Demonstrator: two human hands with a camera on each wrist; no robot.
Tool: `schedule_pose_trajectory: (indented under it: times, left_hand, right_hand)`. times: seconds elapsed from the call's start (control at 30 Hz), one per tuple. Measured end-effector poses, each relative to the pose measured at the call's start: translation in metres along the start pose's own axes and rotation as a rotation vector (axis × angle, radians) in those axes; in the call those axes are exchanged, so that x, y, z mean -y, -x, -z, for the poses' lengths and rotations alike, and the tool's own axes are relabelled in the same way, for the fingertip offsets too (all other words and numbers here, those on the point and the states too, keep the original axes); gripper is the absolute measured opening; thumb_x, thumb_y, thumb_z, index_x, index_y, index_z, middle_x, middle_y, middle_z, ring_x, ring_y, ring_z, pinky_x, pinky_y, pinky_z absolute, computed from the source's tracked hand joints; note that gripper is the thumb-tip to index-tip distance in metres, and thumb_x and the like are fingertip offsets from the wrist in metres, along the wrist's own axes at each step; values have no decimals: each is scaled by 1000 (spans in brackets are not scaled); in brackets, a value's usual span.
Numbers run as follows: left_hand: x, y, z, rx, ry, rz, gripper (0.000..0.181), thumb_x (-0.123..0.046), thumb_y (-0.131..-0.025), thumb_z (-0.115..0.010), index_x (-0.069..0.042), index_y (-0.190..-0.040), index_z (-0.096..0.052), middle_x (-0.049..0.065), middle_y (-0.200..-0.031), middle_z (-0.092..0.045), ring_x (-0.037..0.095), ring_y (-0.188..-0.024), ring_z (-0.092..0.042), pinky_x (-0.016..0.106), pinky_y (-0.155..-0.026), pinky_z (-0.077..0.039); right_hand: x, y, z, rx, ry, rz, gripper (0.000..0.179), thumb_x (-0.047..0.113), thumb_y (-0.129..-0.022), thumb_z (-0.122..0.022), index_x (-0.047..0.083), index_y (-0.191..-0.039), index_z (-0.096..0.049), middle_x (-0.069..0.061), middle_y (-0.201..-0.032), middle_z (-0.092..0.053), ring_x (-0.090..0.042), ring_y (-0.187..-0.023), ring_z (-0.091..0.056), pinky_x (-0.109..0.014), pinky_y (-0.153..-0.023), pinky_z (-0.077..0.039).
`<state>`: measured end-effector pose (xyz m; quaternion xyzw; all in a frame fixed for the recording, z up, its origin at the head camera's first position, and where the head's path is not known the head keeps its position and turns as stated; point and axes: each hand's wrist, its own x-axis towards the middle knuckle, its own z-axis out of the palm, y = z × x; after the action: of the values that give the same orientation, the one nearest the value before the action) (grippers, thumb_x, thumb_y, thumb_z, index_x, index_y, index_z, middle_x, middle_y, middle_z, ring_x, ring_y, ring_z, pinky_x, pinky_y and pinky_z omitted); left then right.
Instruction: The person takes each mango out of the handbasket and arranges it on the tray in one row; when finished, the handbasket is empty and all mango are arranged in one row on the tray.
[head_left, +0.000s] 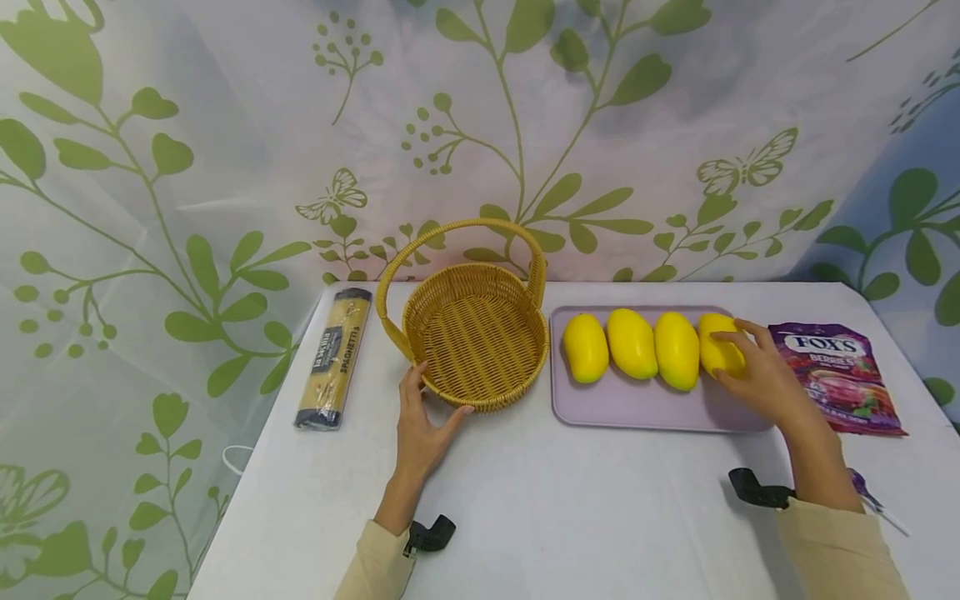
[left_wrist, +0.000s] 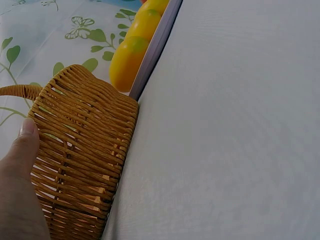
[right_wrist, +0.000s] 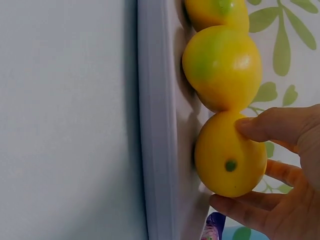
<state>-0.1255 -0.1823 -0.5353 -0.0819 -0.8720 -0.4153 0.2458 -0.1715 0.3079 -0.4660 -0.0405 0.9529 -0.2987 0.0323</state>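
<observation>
My right hand (head_left: 765, 379) grips the rightmost yellow mango (head_left: 722, 343), thumb on one side and fingers on the other in the right wrist view. That mango (right_wrist: 227, 170) lies at the end of a row on a light purple tray (head_left: 622, 412); its neighbour (head_left: 677, 350) is close beside it. My left hand (head_left: 423, 433) rests against the near left of a round wicker basket (head_left: 480, 333) with a tall handle, its thumb and fingers spread. In the left wrist view the thumb (left_wrist: 22, 150) lies along the outer wall; the other fingers are hidden there.
A pack of spaghetti (head_left: 333, 358) lies left of the basket. Right of the tray, partly behind my right hand, lies a purple Fox's berries bag (head_left: 843, 379). A purple-wrapped lollipop (head_left: 873, 496) is near my right forearm. A leaf-patterned curtain (head_left: 480, 125) hangs behind the white table (head_left: 562, 508).
</observation>
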Motion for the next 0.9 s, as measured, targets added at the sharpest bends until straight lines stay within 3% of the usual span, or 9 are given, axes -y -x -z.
schedule_pose_trajectory:
  times: [0.3,0.57,0.8,0.9]
  left_hand:
    - [0,0,-1,-3,-13,0,96,-42,-77,-82,-3,-148,-31,14,-150,-36,34,-133,-45,53,-98,-48]
    - [-2,0,0,7,-4,22,98,-43,-77,-82,-5,-150,-31,16,-150,-36,33,-134,-44,53,-100,-47]
    - [-1,1,0,5,-5,11,96,-43,-78,-82,-4,-149,-31,15,-151,-35,34,-135,-44,54,-99,-47]
    - [0,1,0,2,-5,8,97,-43,-77,-82,-3,-149,-31,16,-151,-35,33,-135,-43,54,-99,-47]
  right_hand:
    - [1,2,0,27,3,-15,67,26,-93,-67,2,-148,-36,-29,-159,-3,-64,-132,-19,-81,-92,-24]
    - [5,6,1,19,29,-4,66,23,-92,-67,4,-148,-38,-27,-161,0,-64,-134,-16,-82,-90,-24]
    - [21,20,0,-57,31,103,55,19,-92,-68,4,-141,-48,-32,-156,-16,-63,-132,-23,-80,-92,-26]
    - [23,24,-3,-69,33,109,54,21,-93,-67,4,-140,-48,-33,-153,-21,-62,-133,-24,-80,-90,-29]
